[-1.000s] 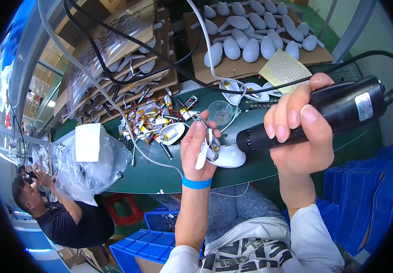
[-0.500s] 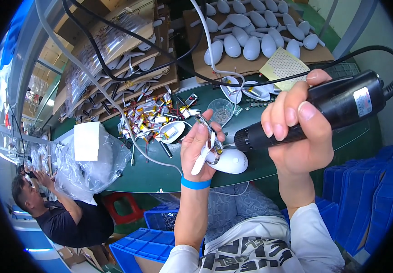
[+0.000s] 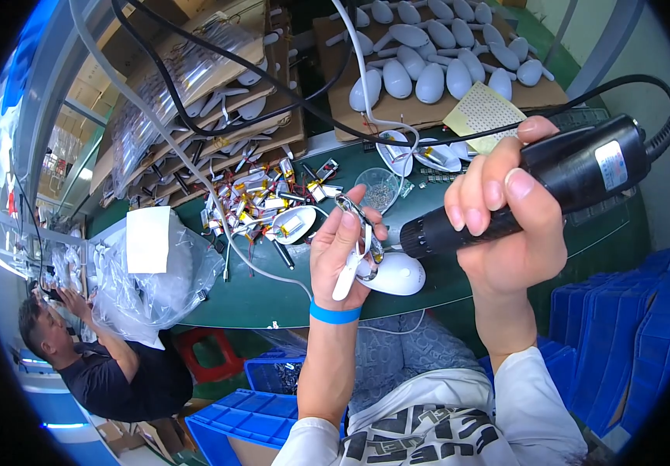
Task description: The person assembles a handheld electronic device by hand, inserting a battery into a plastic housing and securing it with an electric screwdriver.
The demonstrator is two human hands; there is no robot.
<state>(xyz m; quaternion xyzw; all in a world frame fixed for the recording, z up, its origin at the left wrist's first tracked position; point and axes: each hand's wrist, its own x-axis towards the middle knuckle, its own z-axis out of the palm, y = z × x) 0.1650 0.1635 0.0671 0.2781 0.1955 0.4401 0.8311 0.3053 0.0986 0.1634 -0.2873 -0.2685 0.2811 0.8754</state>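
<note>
My right hand (image 3: 510,198) is wrapped round a black electric screwdriver (image 3: 568,167) with a cord at its back end. Its bit points left, at the parts in my left hand. In my left hand (image 3: 339,252), which wears a blue wristband, is a white plastic housing (image 3: 395,274) with a rounded head, tilted, with a white strip and dark metal parts along its inner side. The bit's tip meets these parts, but the exact contact is too small to make out. Behind the left hand lies a clear dish of small screws (image 3: 379,189).
Battery packs with wires (image 3: 261,198) lie heaped left of my hands. White housings (image 3: 428,81) cover a cardboard sheet at the back. A plastic bag (image 3: 168,291) sits at the left edge, near another person (image 3: 106,357). Blue bins (image 3: 607,334) stand at right. Cables hang across the table.
Both hands keep almost the same place. The screwdriver's back end has shifted slightly left, and the white housing has tilted a little in my left hand.
</note>
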